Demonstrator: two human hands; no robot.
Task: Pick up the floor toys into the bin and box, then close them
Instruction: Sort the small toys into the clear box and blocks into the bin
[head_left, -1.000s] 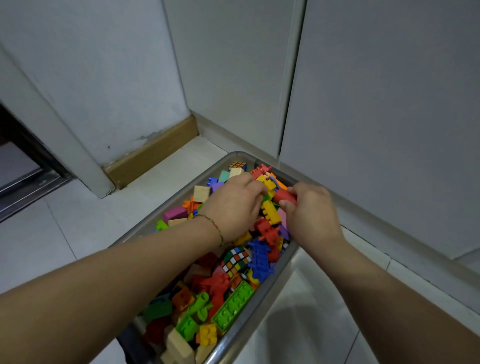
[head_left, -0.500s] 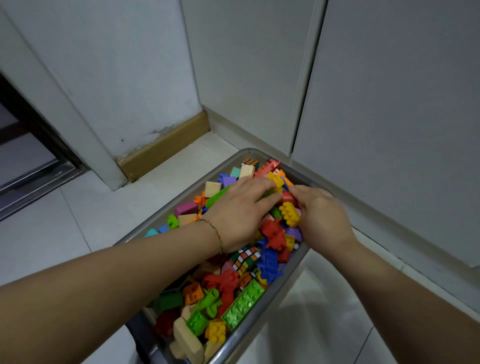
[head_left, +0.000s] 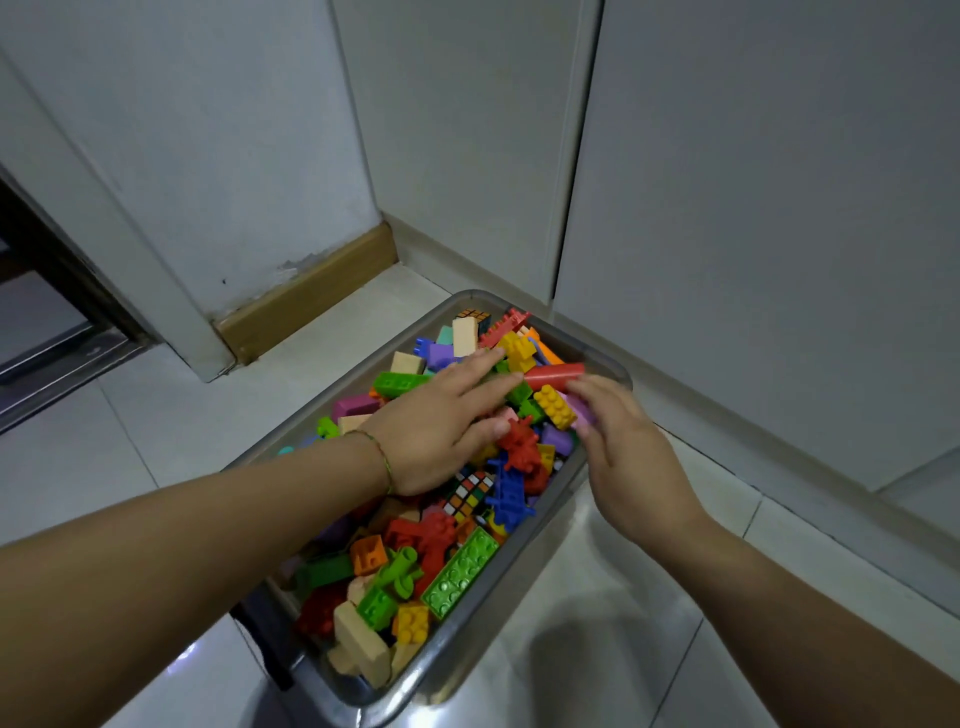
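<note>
likely, with left hand and right hand flat and empty, heaped blocks spill over the bin rim.

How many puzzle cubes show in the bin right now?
2. One puzzle cube sits at the bin's far corner; the other lies mid-bin, beside the left hand. More may be buried under the blocks.

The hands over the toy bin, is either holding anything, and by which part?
Nothing is gripped. The left hand lies flat on the blocks, fingers straight; the right hand hovers open by the right rim of the bin.
</note>
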